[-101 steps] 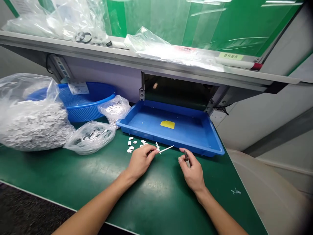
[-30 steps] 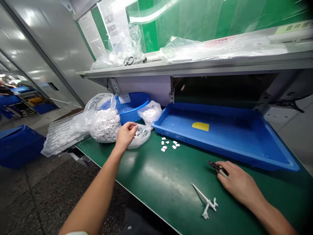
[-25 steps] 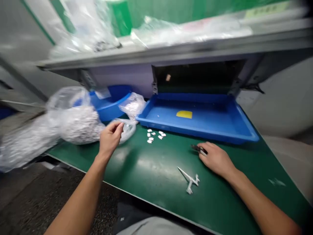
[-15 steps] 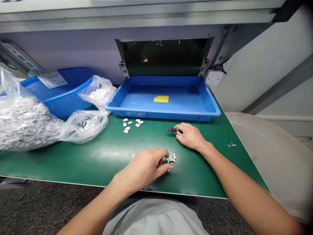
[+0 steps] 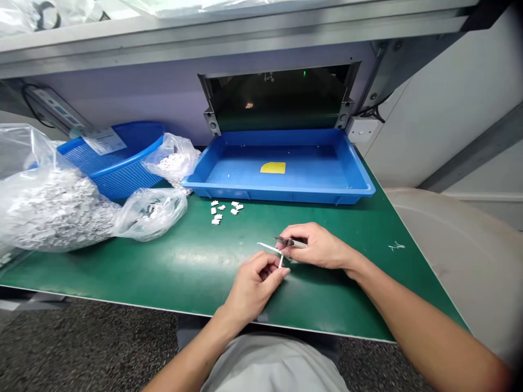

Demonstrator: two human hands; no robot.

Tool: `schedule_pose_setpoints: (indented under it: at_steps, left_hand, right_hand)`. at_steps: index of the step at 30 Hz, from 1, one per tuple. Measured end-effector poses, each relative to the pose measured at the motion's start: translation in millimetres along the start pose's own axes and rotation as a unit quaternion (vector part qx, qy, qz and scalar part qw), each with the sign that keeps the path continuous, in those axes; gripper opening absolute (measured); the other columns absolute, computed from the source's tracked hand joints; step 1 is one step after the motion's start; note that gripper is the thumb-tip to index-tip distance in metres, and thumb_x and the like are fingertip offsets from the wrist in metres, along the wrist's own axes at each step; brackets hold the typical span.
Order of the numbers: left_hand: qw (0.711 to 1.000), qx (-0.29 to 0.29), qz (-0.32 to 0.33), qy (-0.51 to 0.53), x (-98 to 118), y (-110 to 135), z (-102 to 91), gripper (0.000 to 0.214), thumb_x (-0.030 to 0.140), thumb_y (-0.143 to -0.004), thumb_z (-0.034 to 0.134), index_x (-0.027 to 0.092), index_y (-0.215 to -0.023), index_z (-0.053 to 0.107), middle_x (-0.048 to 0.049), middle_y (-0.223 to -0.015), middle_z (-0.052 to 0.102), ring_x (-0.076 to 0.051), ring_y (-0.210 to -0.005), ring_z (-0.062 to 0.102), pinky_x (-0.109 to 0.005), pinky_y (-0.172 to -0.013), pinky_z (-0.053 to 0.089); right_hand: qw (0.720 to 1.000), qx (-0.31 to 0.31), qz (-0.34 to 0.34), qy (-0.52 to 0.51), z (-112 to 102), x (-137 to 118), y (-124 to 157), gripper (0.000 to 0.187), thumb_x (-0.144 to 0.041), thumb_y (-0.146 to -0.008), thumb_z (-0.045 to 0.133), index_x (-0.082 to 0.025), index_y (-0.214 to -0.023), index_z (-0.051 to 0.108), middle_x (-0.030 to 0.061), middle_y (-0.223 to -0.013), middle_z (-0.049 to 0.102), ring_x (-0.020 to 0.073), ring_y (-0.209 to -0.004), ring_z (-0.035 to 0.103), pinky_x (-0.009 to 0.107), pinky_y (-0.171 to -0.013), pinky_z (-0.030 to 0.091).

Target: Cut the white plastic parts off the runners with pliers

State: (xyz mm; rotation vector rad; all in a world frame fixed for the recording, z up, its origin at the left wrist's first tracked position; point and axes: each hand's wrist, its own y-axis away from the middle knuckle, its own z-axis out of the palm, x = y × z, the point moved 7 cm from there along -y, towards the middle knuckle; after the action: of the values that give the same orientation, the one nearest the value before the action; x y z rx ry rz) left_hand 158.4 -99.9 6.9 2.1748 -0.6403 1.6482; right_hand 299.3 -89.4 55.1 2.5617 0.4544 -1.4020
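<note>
At the green-topped desk (image 5: 122,267), your left hand (image 5: 255,286) pinches a thin white plastic sprue (image 5: 269,248) between its fingers, while your right hand (image 5: 321,246) closes its fingers around small dark-tipped pliers (image 5: 286,240) just beside it, below a blue plastic tray (image 5: 281,197).

One left hand (image 5: 255,286), one right hand (image 5: 318,246), one small hand tool (image 5: 289,242), one white plastic sprue (image 5: 269,247), one blue tray (image 5: 278,193), one blue basket (image 5: 139,152), three plastic bags (image 5: 149,214) and about eight small white parts (image 5: 222,207).
</note>
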Motion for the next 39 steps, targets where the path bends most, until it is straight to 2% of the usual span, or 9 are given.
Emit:
schedule_pose_setpoints:
  at_steps: [6,11,17,19,21,23,25,30,39]
  left_hand:
    - [0.984,0.012,-0.097,0.152,-17.6,-0.8,2.6,0.027,0.042,-0.086,0.065,0.015,-0.089,0.063,-0.0055,-0.081,0.061,-0.014,-0.064,0.056,-0.023,-0.055,0.048]
    - [0.956,-0.100,-0.118,0.248,-16.2,-4.8,8.5,0.037,0.042,-0.085,0.067,0.012,-0.107,0.063,-0.0116,-0.093,0.066,-0.020,-0.076,0.064,-0.025,-0.056,0.053]
    - [0.942,-0.169,-0.135,0.258,-11.1,-2.7,-0.7,0.037,0.043,-0.088,0.065,0.011,-0.106,0.066,-0.0120,-0.090,0.067,-0.019,-0.075,0.066,-0.024,-0.060,0.054]
    - [0.949,-0.144,-0.134,0.248,-11.3,-3.8,-7.6,0.034,0.041,-0.088,0.065,0.011,-0.102,0.067,-0.0090,-0.082,0.066,-0.015,-0.065,0.064,-0.023,-0.057,0.053]
    - [0.967,-0.068,-0.112,0.219,-11.7,-6.8,-21.2,0.030,0.040,-0.088,0.064,0.012,-0.100,0.066,-0.0065,-0.077,0.065,-0.015,-0.061,0.062,-0.023,-0.055,0.052]
    - [0.983,0.009,-0.076,0.167,-9.0,-8.2,-35.5,0.028,0.038,-0.090,0.060,0.014,-0.102,0.067,-0.0057,-0.076,0.065,-0.016,-0.063,0.063,-0.024,-0.056,0.052]
    - [0.994,0.049,-0.037,0.093,-2.6,-7.9,-44.7,0.026,0.038,-0.092,0.057,0.017,-0.105,0.067,-0.0050,-0.077,0.066,-0.017,-0.066,0.063,-0.025,-0.061,0.052]
    - [0.996,0.057,0.033,-0.053,15.5,-5.7,-47.8,0.021,0.033,-0.094,0.055,0.022,-0.104,0.069,-0.0033,-0.077,0.067,-0.017,-0.070,0.062,-0.025,-0.070,0.047]
    - [0.992,0.048,0.062,-0.101,18.0,-4.7,-40.4,0.019,0.029,-0.098,0.049,0.022,-0.103,0.066,-0.0012,-0.077,0.066,-0.016,-0.069,0.063,-0.024,-0.069,0.046]
  right_hand:
    - [0.998,0.023,0.044,-0.030,7.7,13.3,-2.8,0.015,-0.020,-0.078,0.060,-0.021,-0.090,0.069,-0.0037,-0.083,0.069,0.0132,-0.076,0.060,0.022,-0.069,0.045]
    - [0.994,0.062,0.054,-0.074,5.0,17.3,-4.2,0.015,-0.020,-0.079,0.057,-0.019,-0.089,0.068,-0.0023,-0.081,0.068,0.0131,-0.073,0.060,0.022,-0.068,0.045]
    - [0.995,0.068,0.038,-0.056,6.8,13.0,-5.3,0.015,-0.024,-0.083,0.056,-0.020,-0.091,0.068,-0.0007,-0.084,0.068,0.0143,-0.075,0.061,0.024,-0.070,0.048]
    - [0.994,0.097,0.024,-0.039,4.7,12.3,-3.8,0.021,-0.025,-0.084,0.056,-0.021,-0.102,0.066,0.0010,-0.095,0.068,0.0155,-0.082,0.063,0.026,-0.076,0.050]
    - [0.989,0.147,-0.009,0.010,-0.7,10.1,-1.0,0.028,-0.023,-0.083,0.056,-0.022,-0.110,0.063,0.0031,-0.109,0.066,0.0172,-0.092,0.062,0.029,-0.084,0.049]
    - [0.981,0.173,-0.044,0.078,-2.3,7.5,1.2,0.029,-0.017,-0.080,0.055,-0.023,-0.108,0.063,0.0041,-0.115,0.063,0.0189,-0.100,0.060,0.031,-0.091,0.047]
    - [0.977,0.158,-0.055,0.135,1.8,8.0,0.9,0.026,-0.014,-0.078,0.053,-0.023,-0.099,0.064,0.0041,-0.109,0.064,0.0205,-0.101,0.059,0.034,-0.091,0.046]
    - [0.968,0.121,-0.046,0.213,12.1,8.5,-0.8,0.025,-0.012,-0.075,0.054,-0.023,-0.097,0.061,0.0031,-0.097,0.065,0.0221,-0.092,0.057,0.037,-0.085,0.044]
    - [0.966,0.114,-0.052,0.225,15.1,6.0,0.6,0.025,-0.013,-0.078,0.056,-0.022,-0.100,0.060,0.0032,-0.098,0.064,0.0215,-0.089,0.054,0.035,-0.081,0.042]
